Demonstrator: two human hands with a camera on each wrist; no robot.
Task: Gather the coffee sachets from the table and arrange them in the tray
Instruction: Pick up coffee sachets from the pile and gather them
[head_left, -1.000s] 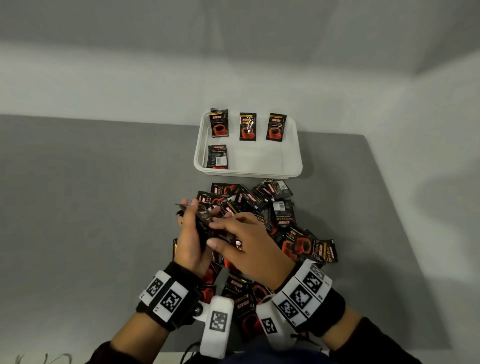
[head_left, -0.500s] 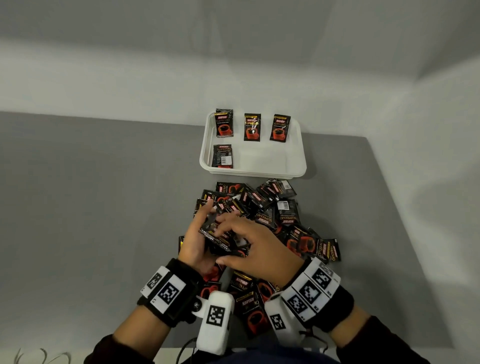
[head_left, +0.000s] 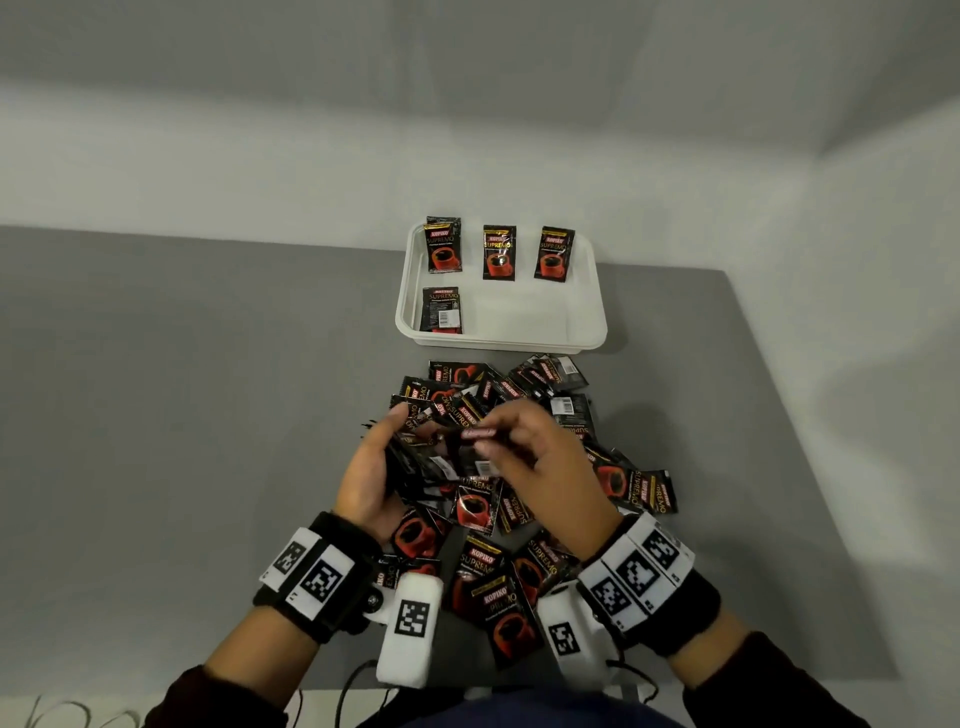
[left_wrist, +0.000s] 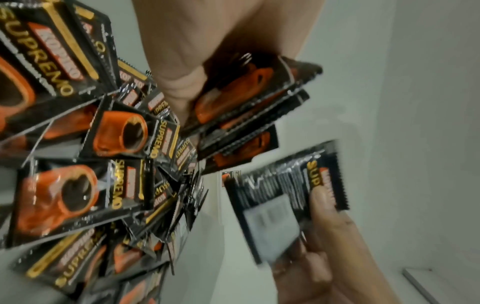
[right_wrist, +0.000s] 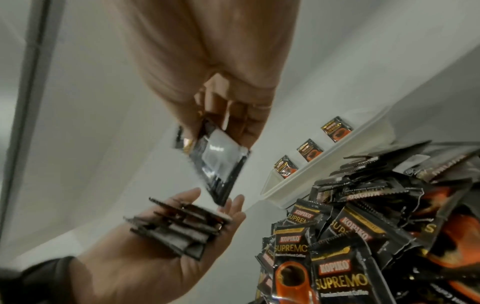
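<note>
Only the right wrist view shows the left hand (right_wrist: 166, 244) cupped under a small stack of sachets (right_wrist: 179, 228), with the right hand (right_wrist: 221, 98) just above pinching one sachet (right_wrist: 219, 162). The pile (head_left: 498, 519) beneath both hands on the bench (head_left: 182, 415) reads "KOPIKO SUPREMO"; four sachets lie in the tray (head_left: 587, 312) beyond the fingertips.

Glossy foil sachets (head_left: 475, 506), smooth white plastic tray (head_left: 592, 332), matt grey table (head_left: 208, 415)

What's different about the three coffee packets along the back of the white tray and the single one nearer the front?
The three back sachets show their fronts, with red cup pictures; the front-left sachet shows its back, with a white barcode patch. The back three form a spaced row by the white tray's far wall; the front one sits alone by the near wall. All are the same black Kopiko Supremo packets.
</note>
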